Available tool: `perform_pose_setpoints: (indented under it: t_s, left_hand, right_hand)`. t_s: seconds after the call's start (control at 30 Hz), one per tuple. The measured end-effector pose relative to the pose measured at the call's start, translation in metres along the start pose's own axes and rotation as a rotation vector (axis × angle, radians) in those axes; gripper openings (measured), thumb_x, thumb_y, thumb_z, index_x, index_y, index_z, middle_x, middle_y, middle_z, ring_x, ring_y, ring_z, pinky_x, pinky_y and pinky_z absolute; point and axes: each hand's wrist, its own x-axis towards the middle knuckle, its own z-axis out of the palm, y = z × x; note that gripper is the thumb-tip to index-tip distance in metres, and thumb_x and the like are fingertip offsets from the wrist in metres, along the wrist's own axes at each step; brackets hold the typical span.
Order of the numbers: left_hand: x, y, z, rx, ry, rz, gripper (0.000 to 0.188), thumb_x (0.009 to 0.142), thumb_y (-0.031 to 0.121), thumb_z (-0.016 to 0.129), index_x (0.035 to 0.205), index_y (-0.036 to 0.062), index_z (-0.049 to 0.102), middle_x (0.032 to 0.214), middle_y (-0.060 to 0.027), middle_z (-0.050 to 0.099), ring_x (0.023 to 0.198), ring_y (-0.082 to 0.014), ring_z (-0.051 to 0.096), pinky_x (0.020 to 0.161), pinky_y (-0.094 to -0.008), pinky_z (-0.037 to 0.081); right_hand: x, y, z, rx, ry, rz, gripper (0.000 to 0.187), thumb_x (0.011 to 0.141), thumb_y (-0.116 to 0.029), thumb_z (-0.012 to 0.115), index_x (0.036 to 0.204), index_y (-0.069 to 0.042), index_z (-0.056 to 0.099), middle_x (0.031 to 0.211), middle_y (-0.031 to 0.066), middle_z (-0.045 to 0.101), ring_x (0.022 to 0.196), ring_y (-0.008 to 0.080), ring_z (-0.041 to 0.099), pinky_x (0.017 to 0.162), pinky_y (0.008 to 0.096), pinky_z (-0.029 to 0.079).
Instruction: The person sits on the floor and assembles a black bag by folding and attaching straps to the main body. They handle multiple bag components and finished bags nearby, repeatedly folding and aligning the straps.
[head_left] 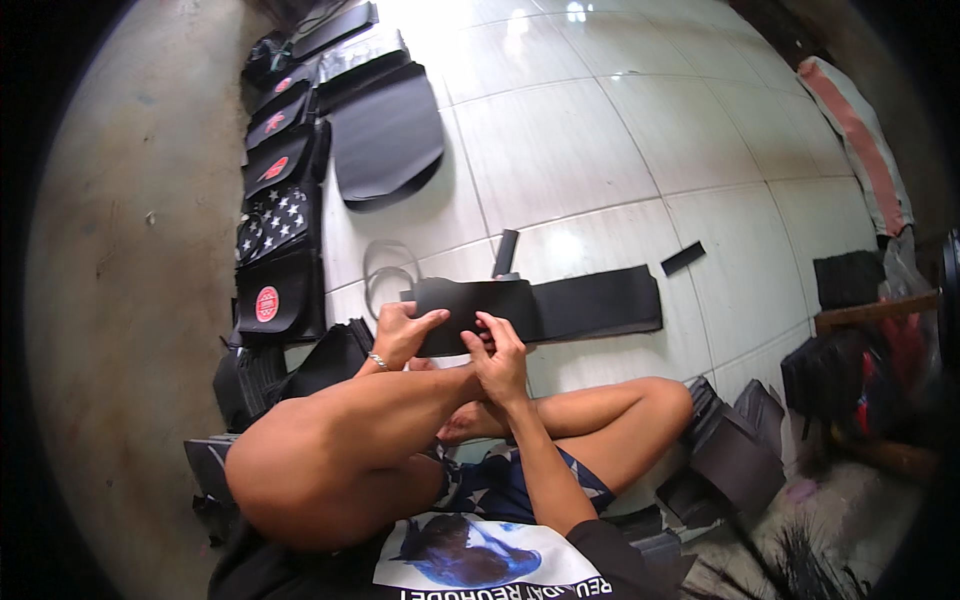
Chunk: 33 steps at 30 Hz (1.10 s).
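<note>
A flat black sheet [440, 300], leather-like, lies in front of my crossed legs. At its left end my left hand [398, 335] has the thumb on top and the other fingers hidden behind or under the edge, closed on it. My right hand [503, 365] is over the sheet's lower edge, fingers bent, with a gap between thumb and fingertips and nothing visible in it. A long stack of black strips [600, 305] extends to the right from under the sheet. Beyond the sheet lie a small black strip [507, 252] and a loop of grey band [388, 265].
Stacked black flaps with red emblems [268, 303] line the wall at left, beside a large rounded black sheet [385, 135]. Another short black strip [684, 258] lies on the tiles. More black pieces [735, 450] are piled by my right knee, near a low wooden piece [875, 310].
</note>
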Motion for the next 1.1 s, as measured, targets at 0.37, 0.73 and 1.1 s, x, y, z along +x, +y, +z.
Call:
perform_pose_setpoints:
  t_s: [0.37, 0.73, 1.1]
  left_hand:
    - [-0.010, 0.022, 0.006, -0.072, -0.196, 0.165, 0.020, 0.086, 0.014, 0.075, 0.095, -0.0029, 0.075, 0.080, -0.0027, 0.071, 0.074, -0.0059, 0.061, 0.067, -0.0231, 0.050]
    - [-0.004, 0.004, -0.013, -0.155, -0.051, -0.022, 0.011, 0.077, 0.003, 0.076, 0.088, -0.0004, 0.074, 0.080, -0.0034, 0.070, 0.071, -0.0073, 0.063, 0.064, -0.0215, 0.051]
    - [0.002, -0.003, -0.016, -0.362, 0.105, 0.166, 0.091, 0.069, -0.011, 0.077, 0.147, -0.0018, 0.028, 0.124, -0.0149, 0.057, 0.095, -0.0209, 0.065, 0.089, -0.0318, 0.054]
  right_hand:
    - [0.010, -0.008, 0.000, -0.040, 0.152, -0.143, 0.021, 0.093, -0.013, 0.064, 0.108, 0.000, 0.069, 0.088, 0.0115, 0.063, 0.079, 0.0238, 0.064, 0.072, 0.0331, 0.050]
    - [0.062, 0.118, -0.241, -0.586, 0.995, 0.237, 0.019, 0.091, -0.010, 0.060, 0.101, 0.003, 0.068, 0.093, 0.0165, 0.071, 0.083, 0.0284, 0.067, 0.077, 0.0371, 0.053]
    - [0.026, 0.011, -0.016, -0.207, 0.088, -0.049, 0.050, 0.094, -0.033, 0.061, 0.126, 0.005, 0.054, 0.128, 0.0262, 0.053, 0.120, 0.0408, 0.053, 0.102, 0.0465, 0.042]
